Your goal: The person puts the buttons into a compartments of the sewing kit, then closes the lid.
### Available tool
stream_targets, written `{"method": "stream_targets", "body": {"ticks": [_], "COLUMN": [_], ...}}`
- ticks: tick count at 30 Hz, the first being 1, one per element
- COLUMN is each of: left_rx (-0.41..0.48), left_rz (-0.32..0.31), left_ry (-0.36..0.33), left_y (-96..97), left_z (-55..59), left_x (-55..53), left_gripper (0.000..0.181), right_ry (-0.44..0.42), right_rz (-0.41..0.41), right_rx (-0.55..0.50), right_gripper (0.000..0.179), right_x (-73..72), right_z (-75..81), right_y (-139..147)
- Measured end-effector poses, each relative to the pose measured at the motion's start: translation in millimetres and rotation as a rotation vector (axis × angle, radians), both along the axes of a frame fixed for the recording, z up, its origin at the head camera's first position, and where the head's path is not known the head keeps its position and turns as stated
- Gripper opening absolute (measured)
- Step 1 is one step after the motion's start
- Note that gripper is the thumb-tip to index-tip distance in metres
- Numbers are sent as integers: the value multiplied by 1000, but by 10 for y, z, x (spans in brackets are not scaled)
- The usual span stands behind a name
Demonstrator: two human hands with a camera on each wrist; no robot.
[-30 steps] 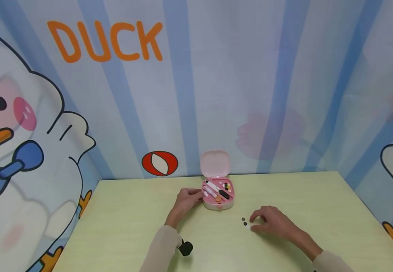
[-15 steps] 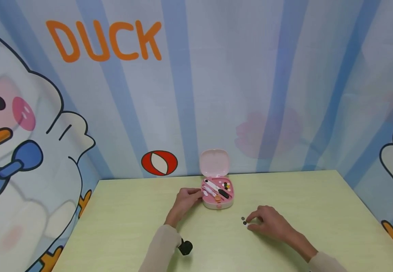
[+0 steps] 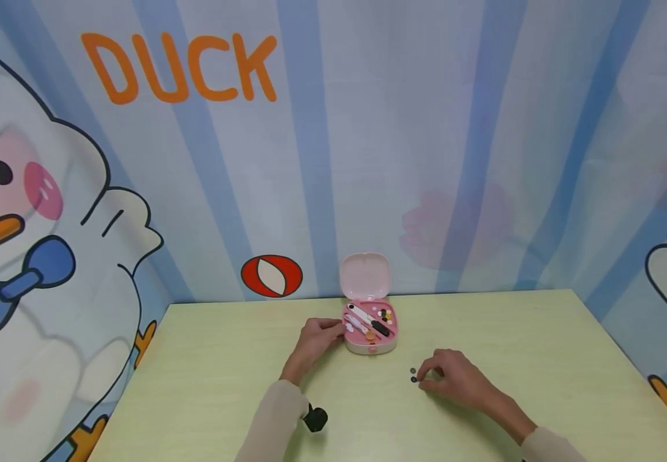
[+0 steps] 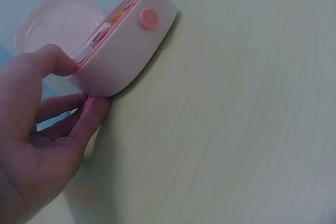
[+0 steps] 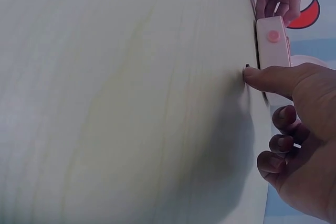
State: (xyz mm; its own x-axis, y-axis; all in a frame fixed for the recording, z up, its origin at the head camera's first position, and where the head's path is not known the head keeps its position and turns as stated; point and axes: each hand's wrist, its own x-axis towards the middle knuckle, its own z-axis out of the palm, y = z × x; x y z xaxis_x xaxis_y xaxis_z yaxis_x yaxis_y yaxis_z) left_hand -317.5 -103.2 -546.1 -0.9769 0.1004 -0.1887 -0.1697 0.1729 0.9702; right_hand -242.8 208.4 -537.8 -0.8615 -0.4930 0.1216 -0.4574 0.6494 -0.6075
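Note:
A small pink sewing kit box [image 3: 370, 350] stands with its lid [image 3: 364, 276] raised. My left hand [image 3: 317, 340] grips its left side; in the left wrist view the fingers [image 4: 94, 116] are at the base and one digit presses on the rim. Inside lie a white tool, a black-handled tool [image 3: 379, 328] and several small buttons or beads [image 3: 385, 314]. My right hand [image 3: 457, 378] is low over the table, thumb and forefinger bent close together beside a black button [image 3: 414, 379] and a grey button [image 3: 413, 370]. What lies between those fingertips is hidden.
The pale wooden table [image 3: 194, 385] meets a blue striped cloth backdrop [image 3: 368, 128] right behind the box. A black device [image 3: 315, 419] is strapped at the left wrist.
My right hand has moved slightly left towards the buttons, and its thumb and forefinger have drawn closer together. A white speck by the fingertips is no longer visible. The left hand stays put.

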Motion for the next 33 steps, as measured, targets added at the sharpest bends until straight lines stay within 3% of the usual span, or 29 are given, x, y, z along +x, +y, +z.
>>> {"method": "stream_targets", "body": {"ticks": [12, 17, 33], "left_rx": [-22, -28, -12], "left_rz": [-5, -4, 4], "left_ry": [2, -2, -4], "left_y": [-6, -12, 0], "left_z": [-14, -30, -20], "left_x": [-29, -42, -6], "left_gripper": [41, 40, 40], "right_ry": [-22, -13, -25], "right_rz": [-16, -19, -135], "right_rx": [-25, -73, -97], "right_gripper": [7, 4, 5], "right_x": [-77, -162, -491], "right_z": [62, 83, 259], "right_y": [41, 44, -90]}}
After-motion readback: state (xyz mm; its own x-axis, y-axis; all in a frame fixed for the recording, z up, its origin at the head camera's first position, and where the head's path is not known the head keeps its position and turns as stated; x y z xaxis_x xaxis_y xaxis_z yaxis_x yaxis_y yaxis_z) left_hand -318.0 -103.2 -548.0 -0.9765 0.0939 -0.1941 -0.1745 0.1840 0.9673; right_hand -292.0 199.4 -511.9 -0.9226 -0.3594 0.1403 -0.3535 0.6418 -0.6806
